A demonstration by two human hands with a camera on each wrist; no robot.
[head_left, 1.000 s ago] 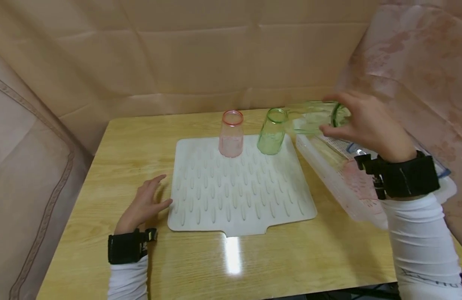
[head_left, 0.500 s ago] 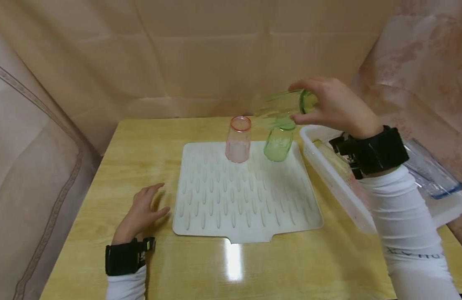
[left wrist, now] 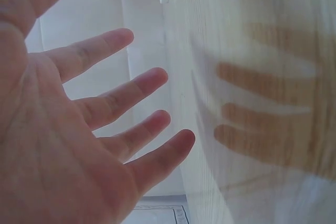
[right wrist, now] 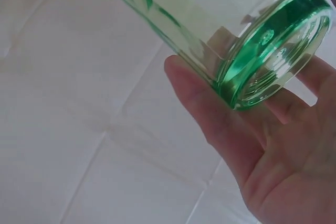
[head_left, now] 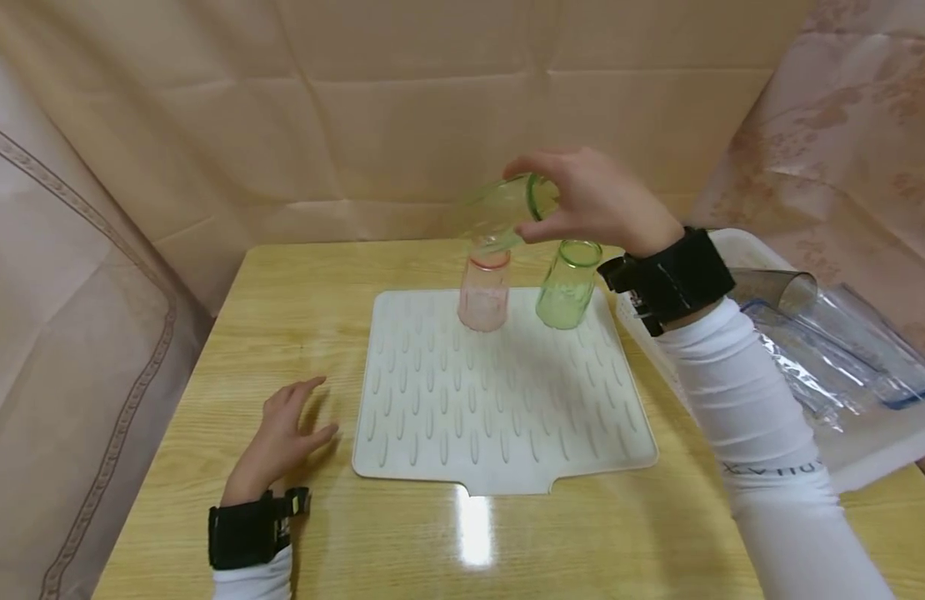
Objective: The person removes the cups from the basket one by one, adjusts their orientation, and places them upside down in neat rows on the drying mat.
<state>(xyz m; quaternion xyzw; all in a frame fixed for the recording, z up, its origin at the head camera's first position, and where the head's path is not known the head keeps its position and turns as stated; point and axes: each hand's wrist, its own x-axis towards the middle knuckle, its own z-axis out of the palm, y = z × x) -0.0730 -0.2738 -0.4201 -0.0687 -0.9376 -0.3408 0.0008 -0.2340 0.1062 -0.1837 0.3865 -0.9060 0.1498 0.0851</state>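
Note:
My right hand (head_left: 593, 200) grips a clear green glass (head_left: 500, 208) around its thick base, holding it tilted on its side in the air. In the right wrist view the base of that green glass (right wrist: 273, 45) sits between thumb and fingers. Its far end overlaps the top of a pink glass (head_left: 483, 296), which stands upside down at the back of a white drying mat (head_left: 462, 450). A second green glass (head_left: 563, 287) stands upside down to the right of the pink one. My left hand (head_left: 282, 433) hovers beside the mat's left edge, fingers spread and holding nothing.
A white plastic basket (head_left: 867, 475) stands to the right, partly behind my right sleeve. In it lie a greyish clear tumbler (head_left: 777, 287) and clear blue-rimmed ware (head_left: 830, 358). A beige cloth (head_left: 425, 125) hangs behind the wooden table (head_left: 380, 542).
My right hand has carried the green glass leftward from above the basket, past the standing green glass, to above the pink one. My left hand has barely moved.

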